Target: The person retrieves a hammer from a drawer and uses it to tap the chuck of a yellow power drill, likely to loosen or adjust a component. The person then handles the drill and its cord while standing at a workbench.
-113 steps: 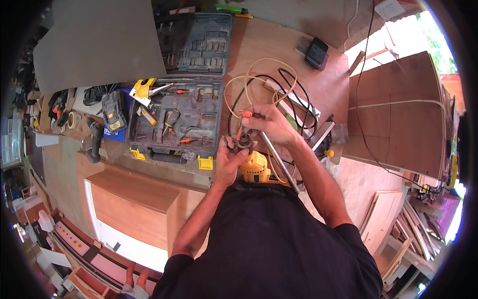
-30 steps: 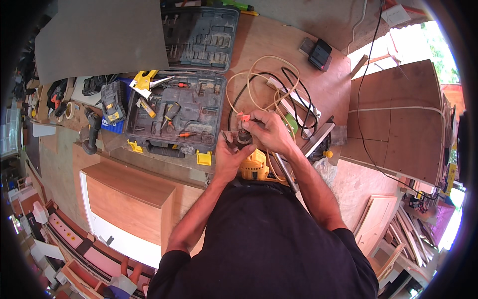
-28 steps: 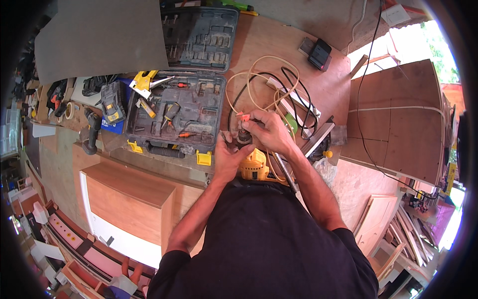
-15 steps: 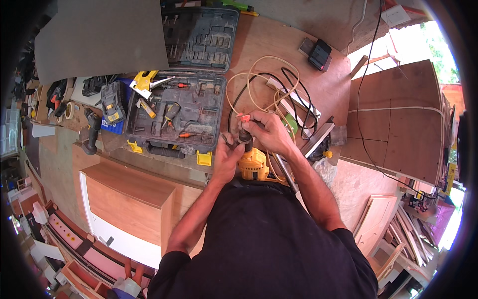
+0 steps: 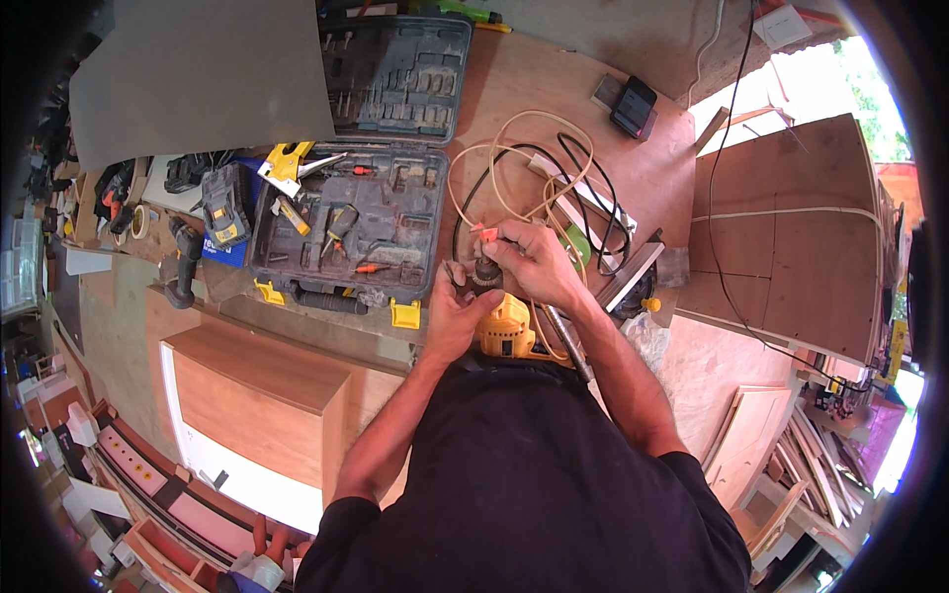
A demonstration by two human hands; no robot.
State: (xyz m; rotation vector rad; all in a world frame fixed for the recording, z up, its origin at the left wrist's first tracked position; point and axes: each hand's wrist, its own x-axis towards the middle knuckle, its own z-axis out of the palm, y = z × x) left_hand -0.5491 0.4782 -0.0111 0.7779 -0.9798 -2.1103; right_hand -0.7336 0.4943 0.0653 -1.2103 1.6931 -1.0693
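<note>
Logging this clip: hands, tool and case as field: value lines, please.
left hand: fingers around the dark ridged metal chuck
right hand: fingers pinching a small orange-red piece at the chuck's far end; exact kind unclear
tool: yellow-bodied power drill, chuck pointing away from the person
case: open dark-grey plastic tool case, left of the drill

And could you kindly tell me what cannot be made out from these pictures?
All in the head view:
Drill: near end, hidden by the black shirt.
Orange-ended piece: partly hidden by the right hand.
Chuck: partly covered by the left hand.
Case lid: left part, covered by the grey board.
Small pieces in the lid: too small to identify.
</note>
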